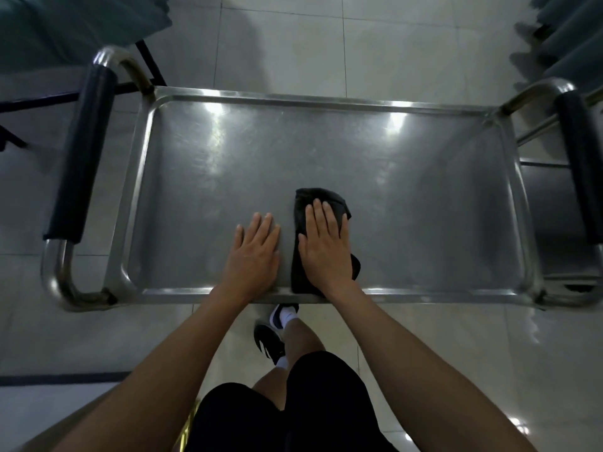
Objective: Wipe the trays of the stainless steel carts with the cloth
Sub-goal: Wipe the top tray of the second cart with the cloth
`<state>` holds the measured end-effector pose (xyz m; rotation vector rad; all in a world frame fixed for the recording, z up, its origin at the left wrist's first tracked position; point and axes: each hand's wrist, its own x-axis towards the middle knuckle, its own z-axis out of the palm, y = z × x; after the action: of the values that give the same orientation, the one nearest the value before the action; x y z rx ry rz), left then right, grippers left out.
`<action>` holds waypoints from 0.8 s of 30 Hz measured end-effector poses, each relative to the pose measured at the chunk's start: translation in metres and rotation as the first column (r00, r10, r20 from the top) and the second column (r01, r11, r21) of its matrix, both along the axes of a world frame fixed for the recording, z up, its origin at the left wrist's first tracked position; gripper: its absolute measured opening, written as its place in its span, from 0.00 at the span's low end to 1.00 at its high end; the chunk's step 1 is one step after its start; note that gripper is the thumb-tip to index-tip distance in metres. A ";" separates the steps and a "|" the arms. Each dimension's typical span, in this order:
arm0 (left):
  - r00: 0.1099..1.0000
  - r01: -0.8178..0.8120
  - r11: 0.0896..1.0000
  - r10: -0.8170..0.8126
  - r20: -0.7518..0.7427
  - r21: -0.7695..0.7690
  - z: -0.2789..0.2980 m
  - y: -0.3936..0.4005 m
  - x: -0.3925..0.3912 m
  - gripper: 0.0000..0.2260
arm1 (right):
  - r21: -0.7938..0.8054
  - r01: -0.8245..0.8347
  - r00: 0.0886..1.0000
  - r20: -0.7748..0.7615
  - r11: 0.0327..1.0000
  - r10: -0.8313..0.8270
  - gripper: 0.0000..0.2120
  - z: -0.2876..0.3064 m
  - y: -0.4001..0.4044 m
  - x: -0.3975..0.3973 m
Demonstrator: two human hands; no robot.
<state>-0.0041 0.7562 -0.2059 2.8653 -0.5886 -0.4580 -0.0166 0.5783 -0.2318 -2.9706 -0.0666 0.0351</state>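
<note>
A rectangular stainless steel tray with a raised rim [326,100] formed the top of a stainless steel cart and filled the middle of the view, its scuffed surface catching two bright light reflections near the far edge. A curved steel handle with a black padded sleeve [81,151] stood at the left end, and a matching black-sleeved handle [579,164] at the right end. A dark, crumpled cloth [301,256] lay on the tray near its near edge, a little right of centre. The right hand [323,246] lay flat on top of the cloth, fingers straight and together, pressing it to the metal. The left hand [254,252] rested just beside it on the bare tray, palm down, fingers straight and slightly spread, holding nothing. Below the tray's near rim, a black-and-white sneaker [270,342] with a white sock stood on the pale tiled floor [424,347]. Teal-green fabric [65,24] showed at the far left corner.
</note>
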 end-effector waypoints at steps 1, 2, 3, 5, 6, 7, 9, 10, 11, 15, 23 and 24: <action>1.000 0.005 1.000 -0.005 0.001 0.003 0.000 -0.001 -0.004 0.27 | 0.000 -0.006 1.000 -0.006 1.000 0.006 0.29 0.000 -0.001 -0.007; 1.000 0.007 1.000 -0.007 0.001 0.004 0.001 -0.001 -0.006 0.26 | -0.001 -0.019 1.000 -0.011 1.000 0.019 0.29 0.000 -0.003 -0.013; 1.000 0.008 1.000 -0.008 0.003 0.003 0.002 -0.002 -0.009 0.25 | -0.007 -0.041 0.999 -0.016 0.999 0.041 0.30 0.000 -0.006 -0.019; 1.000 0.008 1.000 -0.008 0.011 0.005 0.003 -0.005 -0.011 0.25 | -0.025 -0.089 0.996 -0.015 0.996 0.089 0.30 -0.001 -0.019 -0.030; 1.000 0.011 1.000 -0.011 0.010 0.006 0.003 -0.006 -0.011 0.25 | -0.031 -0.094 0.996 -0.010 0.995 0.094 0.29 -0.002 -0.027 -0.033; 1.000 0.017 1.000 -0.017 0.009 0.002 0.003 -0.008 -0.010 0.26 | -0.036 -0.080 0.997 -0.001 0.996 0.080 0.29 -0.002 -0.035 -0.034; 1.000 0.021 1.000 -0.021 0.015 -0.004 0.003 -0.011 -0.008 0.27 | -0.038 -0.032 0.999 0.018 0.999 0.032 0.29 -0.002 -0.050 -0.033; 1.000 0.019 1.000 -0.019 0.021 -0.006 0.002 -0.013 -0.007 0.27 | -0.038 -0.018 1.000 0.022 0.999 0.019 0.29 -0.002 -0.055 -0.031; 1.000 0.018 1.000 -0.018 0.026 -0.007 0.001 -0.015 -0.005 0.27 | -0.037 -0.017 1.000 0.022 0.999 0.017 0.29 -0.002 -0.059 -0.028; 0.999 0.034 0.999 -0.032 0.039 -0.027 -0.003 -0.030 0.006 0.26 | -0.029 -0.023 0.999 0.029 0.999 0.023 0.29 -0.004 -0.068 -0.010; 0.999 0.025 0.999 -0.024 0.022 -0.029 -0.002 -0.070 0.047 0.26 | 0.003 -0.023 0.999 0.023 1.000 0.023 0.29 -0.006 -0.092 0.056; 1.000 0.019 1.000 -0.019 0.019 -0.024 -0.001 -0.075 0.052 0.26 | 0.006 -0.026 0.999 0.020 1.000 0.026 0.29 -0.006 -0.095 0.065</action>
<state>0.0484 0.6814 -0.2071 2.8464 -0.6205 -0.4251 0.0484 0.4834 -0.2383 -2.9642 -0.1074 0.0087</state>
